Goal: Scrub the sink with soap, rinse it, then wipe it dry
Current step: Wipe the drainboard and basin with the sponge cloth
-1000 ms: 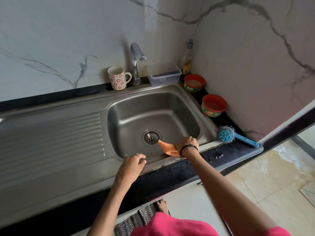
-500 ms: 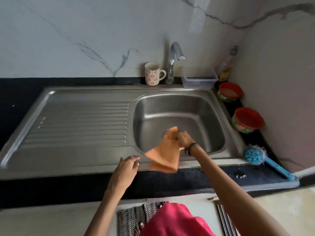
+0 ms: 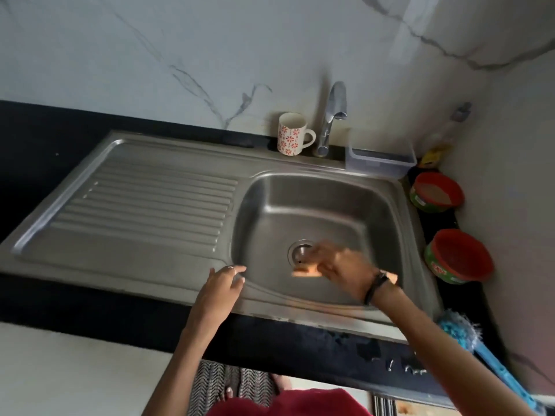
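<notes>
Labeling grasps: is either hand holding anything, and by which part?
The right hand holds an orange cloth over the sink basin; blur hides which part. The left hand rests on the rim, holding nothing.

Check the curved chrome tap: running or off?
Off. No stream falls from the curved chrome tap spout into the stainless steel basin.

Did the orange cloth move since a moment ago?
Yes. The cloth, in the right hand, was lifted over the sink's front rim; now it is down in the basin beside the drain.
</notes>
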